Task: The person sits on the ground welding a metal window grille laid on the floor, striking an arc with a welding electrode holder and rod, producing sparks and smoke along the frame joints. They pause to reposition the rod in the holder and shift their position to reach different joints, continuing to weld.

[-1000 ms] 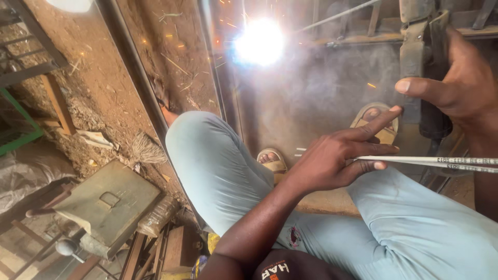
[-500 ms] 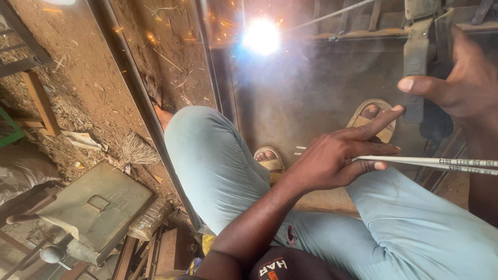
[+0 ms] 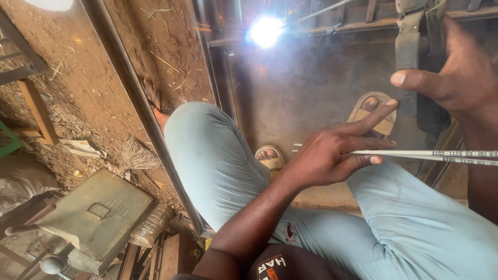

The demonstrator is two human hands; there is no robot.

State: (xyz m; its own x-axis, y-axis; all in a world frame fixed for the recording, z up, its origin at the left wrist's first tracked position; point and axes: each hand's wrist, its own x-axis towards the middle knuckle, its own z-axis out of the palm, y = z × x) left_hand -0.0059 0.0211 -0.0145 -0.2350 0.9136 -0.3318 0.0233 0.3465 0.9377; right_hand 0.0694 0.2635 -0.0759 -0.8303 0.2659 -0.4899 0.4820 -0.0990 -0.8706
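My left hand (image 3: pixel 332 155) reaches out from the bottom centre over my knees in light blue trousers (image 3: pixel 212 155). It pinches a few thin grey welding rods (image 3: pixel 441 155) that run off to the right edge, with the index finger stretched out above them. My right hand (image 3: pixel 459 78) is at the upper right, thumb pointing left and fingers curled around a dark object (image 3: pixel 430 111) beside an upright metal bar (image 3: pixel 407 57). What that object is stays unclear. A bright welding arc (image 3: pixel 265 30) glares at the top centre, with smoke below it.
A long steel frame bar (image 3: pixel 135 98) runs diagonally across the dirt floor on the left. A worn green metal box (image 3: pixel 98 212) and a plastic bottle (image 3: pixel 150 225) lie at the lower left. My sandalled feet (image 3: pixel 271 158) rest on a grey metal sheet (image 3: pixel 306 93).
The view has drifted a little, so the arc and the green box sit slightly differently in frame. Both hands keep the same hold and barely move.
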